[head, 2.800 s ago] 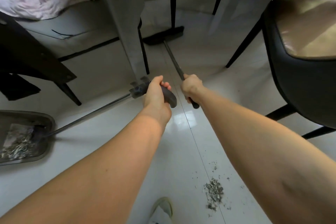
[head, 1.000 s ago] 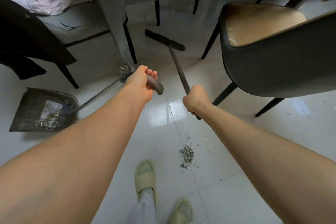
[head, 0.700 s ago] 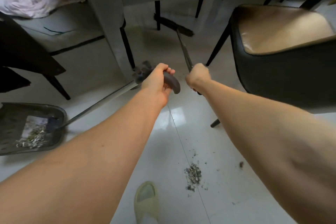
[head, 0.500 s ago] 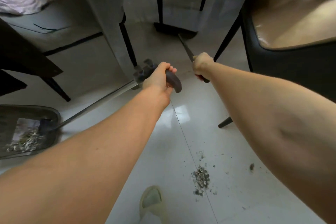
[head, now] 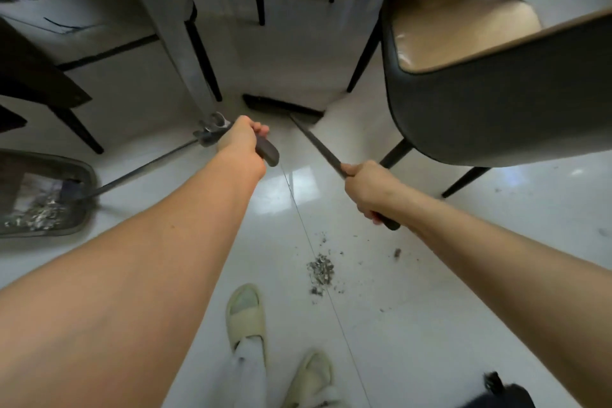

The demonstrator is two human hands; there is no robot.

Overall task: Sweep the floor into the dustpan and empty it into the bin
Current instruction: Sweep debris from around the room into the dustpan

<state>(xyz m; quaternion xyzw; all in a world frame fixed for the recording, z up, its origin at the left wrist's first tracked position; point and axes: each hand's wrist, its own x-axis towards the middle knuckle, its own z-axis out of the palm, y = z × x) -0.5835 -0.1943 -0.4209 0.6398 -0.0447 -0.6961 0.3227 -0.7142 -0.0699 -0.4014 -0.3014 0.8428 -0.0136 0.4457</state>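
We note the right hand (head: 366, 187) closed around the broom handle (head: 318, 144), near its upper end. The broom head (head: 281, 107) rests on the floor (head: 447, 275) under the table, between the table leg (head: 165, 23) and the chair (head: 490, 83).

The left hand (head: 240, 139) is closed around the grip of the dustpan's long handle (head: 145, 167). The dustpan (head: 43, 195) sits on the floor at the left edge of the view, well apart from the broom head, and already holds a heap of grey debris.

A small pile of debris (head: 319, 272) lies on the floor near the person's slippered foot (head: 246, 311), with a few loose specks around it. One darker fragment (head: 396, 252) sits apart to the right. No bin is in view.

We judge the task partly done: some sweepings are in the dustpan, the pile is not, and emptying remains.

Risks from here:
- The broom head is close to the chair's front leg (head: 362, 53); a pull back could catch on it and jerk the stroke.
- A hard stroke into the pile could scatter the light bits over the smooth tiles.
- The pan lies well apart from the pile, so it must be brought over; tilting it on the way could spill what it holds.
- The pan's front lip appears to sit flat, though the view there is blurred; any gap would let dust slip under.
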